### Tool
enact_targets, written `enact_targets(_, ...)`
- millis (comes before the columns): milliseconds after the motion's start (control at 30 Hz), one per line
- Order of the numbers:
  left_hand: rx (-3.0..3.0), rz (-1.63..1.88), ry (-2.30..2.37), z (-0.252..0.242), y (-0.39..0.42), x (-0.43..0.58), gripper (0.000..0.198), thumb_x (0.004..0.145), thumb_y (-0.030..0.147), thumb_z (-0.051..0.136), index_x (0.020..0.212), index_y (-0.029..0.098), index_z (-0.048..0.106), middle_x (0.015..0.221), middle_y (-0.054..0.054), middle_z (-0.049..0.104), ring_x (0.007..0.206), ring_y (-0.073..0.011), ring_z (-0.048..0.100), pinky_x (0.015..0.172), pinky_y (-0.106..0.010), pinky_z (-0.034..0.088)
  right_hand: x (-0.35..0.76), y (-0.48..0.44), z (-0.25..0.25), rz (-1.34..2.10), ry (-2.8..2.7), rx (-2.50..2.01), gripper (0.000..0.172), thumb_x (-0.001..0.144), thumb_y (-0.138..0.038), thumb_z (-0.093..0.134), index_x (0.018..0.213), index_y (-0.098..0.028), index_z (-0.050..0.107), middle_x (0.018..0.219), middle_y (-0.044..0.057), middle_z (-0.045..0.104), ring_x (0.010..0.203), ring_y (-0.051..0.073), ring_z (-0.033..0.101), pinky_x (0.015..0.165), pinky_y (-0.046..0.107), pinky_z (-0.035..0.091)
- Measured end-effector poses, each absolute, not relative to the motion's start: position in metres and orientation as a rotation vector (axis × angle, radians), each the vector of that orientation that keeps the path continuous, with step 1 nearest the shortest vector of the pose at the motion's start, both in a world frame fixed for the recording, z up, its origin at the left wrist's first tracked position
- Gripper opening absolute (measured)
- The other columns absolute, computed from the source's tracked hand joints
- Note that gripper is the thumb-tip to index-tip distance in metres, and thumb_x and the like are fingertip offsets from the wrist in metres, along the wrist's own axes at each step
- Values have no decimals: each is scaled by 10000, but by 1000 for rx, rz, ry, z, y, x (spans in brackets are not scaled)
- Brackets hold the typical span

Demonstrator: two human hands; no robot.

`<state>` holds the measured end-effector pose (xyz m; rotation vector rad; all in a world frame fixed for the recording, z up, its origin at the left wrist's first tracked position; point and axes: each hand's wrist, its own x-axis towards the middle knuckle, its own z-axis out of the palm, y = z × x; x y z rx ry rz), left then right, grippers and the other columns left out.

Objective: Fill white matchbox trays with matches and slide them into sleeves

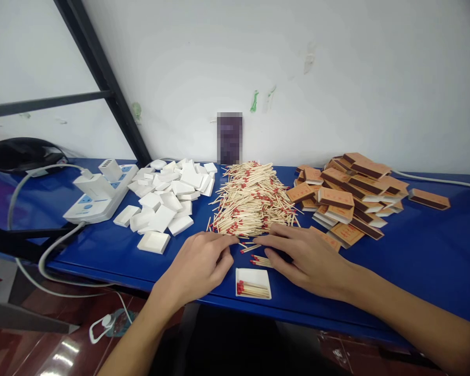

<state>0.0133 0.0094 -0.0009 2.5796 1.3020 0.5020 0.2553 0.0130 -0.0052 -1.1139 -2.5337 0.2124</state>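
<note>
A heap of red-tipped matches (250, 201) lies in the middle of the blue table (415, 245). Both hands rest at its near edge. My left hand (201, 263) lies palm down, fingers curled and stretched toward a few loose matches (248, 245). My right hand (303, 256) lies flat, its forefinger reaching the same loose matches and its thumb beside a small bundle of matches (261, 260). Between the hands, at the table's front edge, sits a white tray (254, 283) with several matches in it. Neither hand visibly grips anything.
A pile of empty white trays (168, 196) lies to the left. Brown matchbox sleeves (348, 196) are stacked to the right, one sleeve (429, 199) apart. A white power strip (100, 196) with cables sits far left, beside a black object (21, 152).
</note>
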Motion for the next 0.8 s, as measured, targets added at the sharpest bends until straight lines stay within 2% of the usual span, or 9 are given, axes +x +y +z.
enact_targets(133,2621,507,1257,-2,9,12,338,929,155,429,1135,213,691,1107,-52,742,1028,-252,692,912,-393,526,254,13,-6,209,-2561,-1122,310,995,-291,439,1173,-210,679,934,58,626,826,202,625,609,298,401)
enact_targets(400,2660,491,1203,-4,10,11,381,959,165,404,1267,192,626,1114,-64,733,1006,-251,685,906,-407,519,254,13,-8,202,-2567,-1099,340,1004,-319,429,1207,-175,661,944,70,629,833,211,625,647,317,430)
enact_targets(533,2607,527,1252,-4,10,13,347,957,179,420,1227,193,636,1043,-62,744,954,-249,699,854,-392,527,255,14,-8,210,-2555,-1069,323,1001,-299,430,1188,-189,669,952,71,623,846,207,610,656,313,423)
enact_targets(667,2582,530,1258,-4,11,14,313,948,170,430,1157,199,662,1028,-56,746,962,-244,702,866,-385,526,256,13,-7,239,-2545,-1012,297,994,-288,446,1127,-206,698,883,54,594,783,185,576,630,299,391)
enact_targets(800,2593,523,1259,-4,10,14,324,951,172,427,1181,195,653,1037,-61,746,973,-249,702,865,-388,530,256,12,-6,222,-2569,-1025,284,984,-284,465,1113,-216,710,861,49,579,765,180,562,623,298,376)
